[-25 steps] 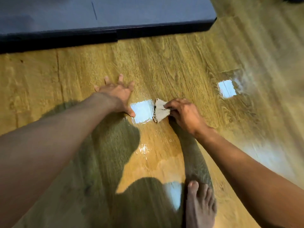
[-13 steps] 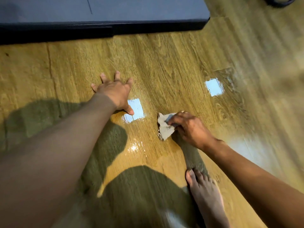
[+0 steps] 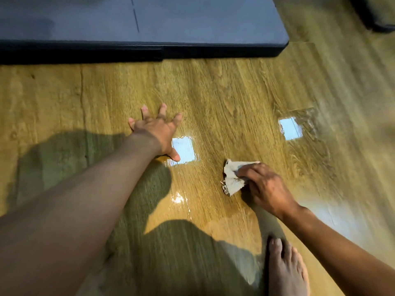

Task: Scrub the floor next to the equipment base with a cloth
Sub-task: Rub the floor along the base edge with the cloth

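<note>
A small, dirty grey cloth (image 3: 232,178) lies pressed on the glossy wooden floor (image 3: 224,99). My right hand (image 3: 265,188) grips its right side, fingers bent over it. My left hand (image 3: 157,130) rests flat on the floor to the left, fingers spread, holding nothing. The dark equipment base (image 3: 149,24) runs across the top of the view, well beyond both hands. The floor between the hands looks wet and shiny.
My bare right foot (image 3: 284,265) stands on the floor at the bottom right, just behind my right hand. Two bright square light reflections (image 3: 290,128) show on the floor. A second dark object (image 3: 376,16) sits at the top right corner.
My right hand has dragged the cloth back toward me and to the right, away from the left hand. The left hand stays planted on the floor.
</note>
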`<state>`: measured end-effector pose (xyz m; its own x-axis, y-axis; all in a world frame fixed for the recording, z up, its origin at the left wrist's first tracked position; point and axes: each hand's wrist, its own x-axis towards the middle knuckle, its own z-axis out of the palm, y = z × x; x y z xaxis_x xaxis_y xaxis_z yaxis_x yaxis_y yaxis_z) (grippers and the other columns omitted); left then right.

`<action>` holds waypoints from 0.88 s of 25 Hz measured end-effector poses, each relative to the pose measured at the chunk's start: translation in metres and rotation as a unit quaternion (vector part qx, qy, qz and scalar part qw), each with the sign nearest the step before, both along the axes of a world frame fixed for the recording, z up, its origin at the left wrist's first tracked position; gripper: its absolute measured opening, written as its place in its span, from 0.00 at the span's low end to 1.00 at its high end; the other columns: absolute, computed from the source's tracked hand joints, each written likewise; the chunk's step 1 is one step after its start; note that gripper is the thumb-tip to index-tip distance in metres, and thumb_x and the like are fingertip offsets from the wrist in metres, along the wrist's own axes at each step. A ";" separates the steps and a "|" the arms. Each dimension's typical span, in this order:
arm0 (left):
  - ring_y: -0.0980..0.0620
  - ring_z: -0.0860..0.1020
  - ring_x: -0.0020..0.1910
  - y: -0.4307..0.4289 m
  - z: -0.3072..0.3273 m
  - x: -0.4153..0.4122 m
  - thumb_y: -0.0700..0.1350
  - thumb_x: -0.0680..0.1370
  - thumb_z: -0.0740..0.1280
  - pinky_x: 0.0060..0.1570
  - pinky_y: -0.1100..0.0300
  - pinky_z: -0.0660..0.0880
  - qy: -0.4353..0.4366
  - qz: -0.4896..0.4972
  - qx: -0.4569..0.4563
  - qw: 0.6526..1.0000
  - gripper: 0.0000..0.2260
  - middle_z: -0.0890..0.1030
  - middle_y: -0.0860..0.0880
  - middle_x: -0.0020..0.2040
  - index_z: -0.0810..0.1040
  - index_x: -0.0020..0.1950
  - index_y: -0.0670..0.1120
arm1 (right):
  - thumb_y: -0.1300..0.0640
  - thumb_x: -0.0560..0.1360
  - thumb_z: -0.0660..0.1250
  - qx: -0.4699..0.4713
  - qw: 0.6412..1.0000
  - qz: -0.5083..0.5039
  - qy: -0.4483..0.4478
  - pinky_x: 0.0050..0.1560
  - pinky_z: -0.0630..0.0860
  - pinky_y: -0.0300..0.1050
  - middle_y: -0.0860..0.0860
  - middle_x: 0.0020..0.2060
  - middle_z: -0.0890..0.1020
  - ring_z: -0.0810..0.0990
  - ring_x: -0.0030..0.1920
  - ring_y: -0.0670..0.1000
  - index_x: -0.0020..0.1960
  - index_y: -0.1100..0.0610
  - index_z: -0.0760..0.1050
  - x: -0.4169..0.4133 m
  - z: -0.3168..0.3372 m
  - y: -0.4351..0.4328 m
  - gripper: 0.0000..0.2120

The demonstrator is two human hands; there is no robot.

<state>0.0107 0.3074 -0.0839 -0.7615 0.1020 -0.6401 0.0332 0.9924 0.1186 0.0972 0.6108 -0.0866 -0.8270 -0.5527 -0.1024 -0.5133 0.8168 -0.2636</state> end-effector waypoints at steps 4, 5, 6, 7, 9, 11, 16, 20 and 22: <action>0.32 0.38 0.74 0.002 0.001 -0.002 0.63 0.64 0.75 0.66 0.28 0.50 -0.008 0.015 0.001 1.000 0.56 0.31 0.49 0.76 0.36 0.76 0.61 | 0.73 0.70 0.67 -0.011 0.999 0.040 -0.003 0.52 0.77 0.47 0.53 0.53 0.81 0.79 0.52 0.55 0.55 0.58 0.79 -0.049 0.000 -0.006 0.17; 0.33 0.37 0.74 0.002 0.001 -0.003 0.63 0.64 0.75 0.67 0.28 0.50 -0.010 0.020 0.001 1.000 0.56 0.31 0.49 0.76 0.36 0.75 0.62 | 0.72 0.71 0.66 -0.011 1.000 0.023 0.007 0.53 0.77 0.49 0.53 0.53 0.81 0.79 0.52 0.56 0.55 0.58 0.79 -0.073 -0.002 -0.015 0.16; 0.33 0.37 0.74 0.002 0.001 -0.002 0.63 0.64 0.75 0.67 0.29 0.50 -0.009 0.022 -0.001 1.000 0.56 0.30 0.50 0.76 0.35 0.75 0.63 | 0.71 0.72 0.66 -0.016 1.000 0.004 0.011 0.54 0.77 0.50 0.54 0.53 0.81 0.79 0.53 0.56 0.56 0.58 0.79 -0.091 -0.005 -0.023 0.15; 0.34 0.37 0.74 0.001 0.002 -0.002 0.63 0.64 0.75 0.67 0.30 0.50 -0.006 0.021 -0.002 1.000 0.56 0.30 0.50 0.76 0.35 0.75 0.63 | 0.70 0.73 0.65 -0.026 1.000 -0.012 0.009 0.54 0.77 0.52 0.54 0.53 0.81 0.78 0.53 0.56 0.56 0.58 0.79 -0.098 -0.008 -0.028 0.15; 0.34 0.37 0.74 -0.001 0.001 0.000 0.63 0.65 0.75 0.67 0.30 0.49 -0.002 0.014 0.000 1.000 0.55 0.30 0.50 0.75 0.35 0.75 0.63 | 0.70 0.72 0.65 -0.037 0.999 -0.020 0.006 0.55 0.77 0.52 0.53 0.52 0.81 0.78 0.53 0.56 0.56 0.58 0.79 -0.086 -0.013 -0.025 0.15; 0.33 0.37 0.74 -0.001 -0.004 0.001 0.62 0.65 0.75 0.67 0.30 0.49 0.002 0.011 -0.001 1.000 0.55 0.29 0.50 0.75 0.34 0.75 0.63 | 0.69 0.71 0.67 -0.046 0.998 0.033 0.004 0.55 0.77 0.49 0.53 0.52 0.81 0.79 0.53 0.54 0.56 0.57 0.79 -0.059 -0.012 -0.012 0.16; 0.34 0.35 0.73 -0.003 -0.010 0.000 0.62 0.64 0.75 0.66 0.29 0.44 0.002 0.020 0.017 1.000 0.55 0.28 0.52 0.73 0.33 0.73 0.65 | 0.67 0.75 0.63 -0.067 0.997 0.022 0.033 0.56 0.78 0.48 0.54 0.56 0.80 0.80 0.54 0.54 0.57 0.58 0.79 -0.146 -0.011 -0.039 0.14; 0.36 0.30 0.71 -0.003 -0.008 0.002 0.61 0.65 0.75 0.67 0.30 0.41 -0.011 0.037 0.022 0.999 0.55 0.26 0.53 0.73 0.32 0.72 0.66 | 0.67 0.76 0.62 -0.088 0.994 -0.050 0.036 0.58 0.76 0.50 0.54 0.56 0.80 0.79 0.54 0.55 0.58 0.57 0.79 -0.162 -0.017 -0.051 0.14; 0.35 0.30 0.71 -0.002 -0.011 0.002 0.61 0.65 0.75 0.66 0.30 0.42 -0.007 0.033 0.017 0.999 0.55 0.25 0.53 0.72 0.32 0.72 0.66 | 0.64 0.75 0.61 -0.102 0.994 -0.016 0.028 0.55 0.77 0.48 0.54 0.53 0.81 0.80 0.52 0.54 0.57 0.58 0.79 -0.132 -0.017 -0.041 0.13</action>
